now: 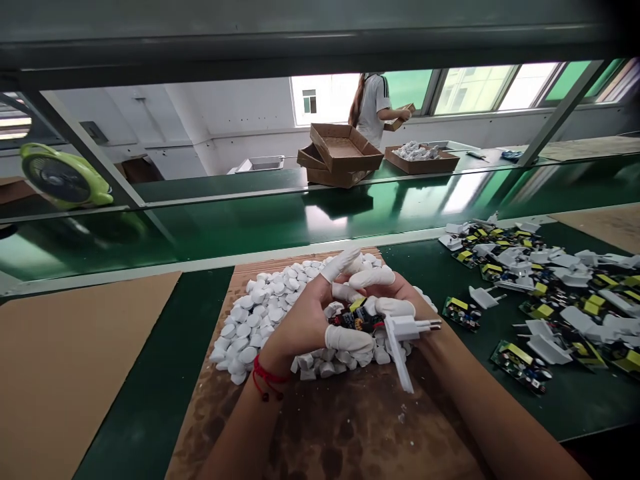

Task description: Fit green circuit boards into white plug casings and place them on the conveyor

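The small circuit board with black and yellow components (354, 317) is over heaped white plastic caps (265, 307); I see left hand (313, 317) and right hand (397, 290) grasping it together, probably to steady the white plastic plug piece (403, 327) at its end.

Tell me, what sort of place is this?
Likely an electronics assembly workshop. The left hand and right hand hold a circuit board and a white plug; more boards lie loose on the green bench, and a co-worker stands beyond, near cardboard trays.
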A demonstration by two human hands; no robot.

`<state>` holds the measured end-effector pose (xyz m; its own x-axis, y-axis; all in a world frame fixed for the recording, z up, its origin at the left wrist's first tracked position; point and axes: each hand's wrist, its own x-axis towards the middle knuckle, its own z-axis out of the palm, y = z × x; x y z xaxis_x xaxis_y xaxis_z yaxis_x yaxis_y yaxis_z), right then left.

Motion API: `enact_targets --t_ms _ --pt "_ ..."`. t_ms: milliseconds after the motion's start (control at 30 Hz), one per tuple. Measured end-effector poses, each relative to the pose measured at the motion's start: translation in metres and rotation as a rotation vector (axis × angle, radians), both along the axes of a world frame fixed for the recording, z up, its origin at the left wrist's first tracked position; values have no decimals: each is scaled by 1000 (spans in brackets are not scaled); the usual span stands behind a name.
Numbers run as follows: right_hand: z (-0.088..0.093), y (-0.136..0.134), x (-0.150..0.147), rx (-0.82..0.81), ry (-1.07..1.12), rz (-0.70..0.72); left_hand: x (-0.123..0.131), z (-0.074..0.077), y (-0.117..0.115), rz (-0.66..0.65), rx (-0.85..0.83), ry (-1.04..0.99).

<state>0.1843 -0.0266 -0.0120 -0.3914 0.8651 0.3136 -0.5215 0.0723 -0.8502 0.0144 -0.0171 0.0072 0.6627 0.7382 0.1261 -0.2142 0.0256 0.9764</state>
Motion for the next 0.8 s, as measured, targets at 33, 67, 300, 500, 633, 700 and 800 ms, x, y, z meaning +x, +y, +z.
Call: enact_targets --t_ms 33,67,300,500,633,700,800 --pt "1 0 0 8 -5 -4 0 0 0 -11 -8 2" --pt "1 0 1 10 -18 -7 0 0 0 -21 -18 3" --pt "-1 2 3 -13 -48 26 0 3 -1 13 6 26" --pt "-2 3 5 9 -45 53 2 2 -2 23 -16 45" --pt "-1 2 6 12 -43 34 3 1 -2 11 -9 34" --pt "-1 3 6 17 -52 15 2 0 -1 17 -2 35" --pt "-1 4 5 31 -63 9 2 -1 -1 13 8 43"
